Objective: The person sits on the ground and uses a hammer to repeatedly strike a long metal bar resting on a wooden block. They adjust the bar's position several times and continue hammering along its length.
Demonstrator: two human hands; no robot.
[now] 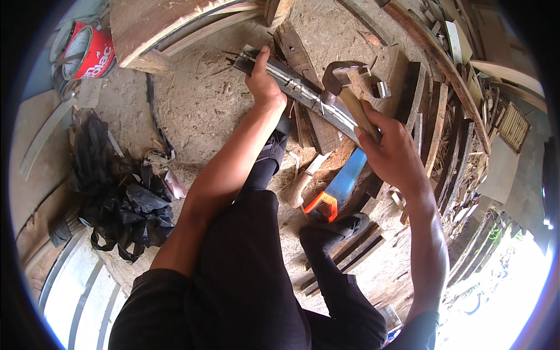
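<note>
My left hand (pixel 265 86) is wrapped round the far end of a long, narrow grey-white wooden strip (pixel 306 92), thumb up along it. Thin nail-like spikes stick out near that end. The strip slants down to the right, over a wider wooden board (pixel 298 52) on the ground. My right hand (pixel 389 146) grips a claw hammer (pixel 354 109) by its wooden handle. The rusty hammer head is at the strip's middle; whether it touches the strip I cannot tell. A blue-bladed handsaw (pixel 344 179) with an orange handle lies below, beside a wooden-handled blade (pixel 303 184).
Black plastic bags (pixel 134 204) are heaped at the left, below a red can (pixel 93 55). A curved wooden panel (pixel 154 26) stands at the far left. Several timber offcuts (pixel 434 125) are piled along the right. My shoe (pixel 335 230) is close to the saw handle.
</note>
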